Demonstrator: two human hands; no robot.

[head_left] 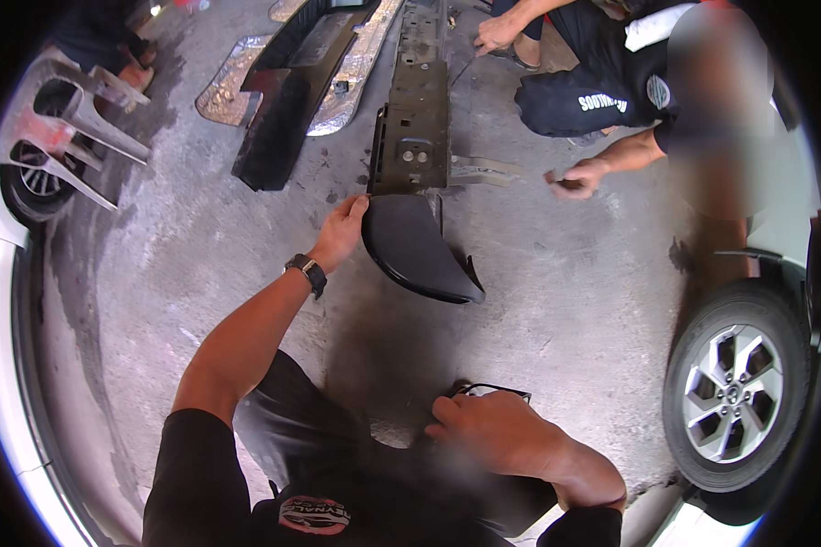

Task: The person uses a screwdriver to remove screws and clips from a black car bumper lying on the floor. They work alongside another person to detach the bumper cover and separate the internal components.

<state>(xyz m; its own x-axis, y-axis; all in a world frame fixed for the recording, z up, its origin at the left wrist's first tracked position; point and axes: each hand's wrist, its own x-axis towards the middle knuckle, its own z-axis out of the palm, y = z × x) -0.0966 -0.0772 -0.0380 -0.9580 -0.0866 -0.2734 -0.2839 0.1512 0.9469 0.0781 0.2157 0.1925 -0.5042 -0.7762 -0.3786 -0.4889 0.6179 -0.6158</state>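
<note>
A black, curved plastic end piece point(415, 242) sits at the near end of a long dark metal beam point(420, 118) on the floor. My left hand point(342, 228), with a watch on its wrist, grips the piece at its upper left edge, thumb and fingers closed. My right hand point(493, 428) is held low in front of my body, its fingers curled in. What it holds, if anything, is hidden. Just beyond it shows a thin black-rimmed thing point(502, 390) that I cannot make out.
Black plastic trim point(287, 118) lies on foil-faced sheets point(233, 87) at the far left. A grey plastic chair point(64, 128) stands farther left. A metal bracket point(488, 171) juts from the beam. At right are a car wheel point(734, 397) and a co-worker's hand point(579, 178); another hand point(497, 35) is beyond.
</note>
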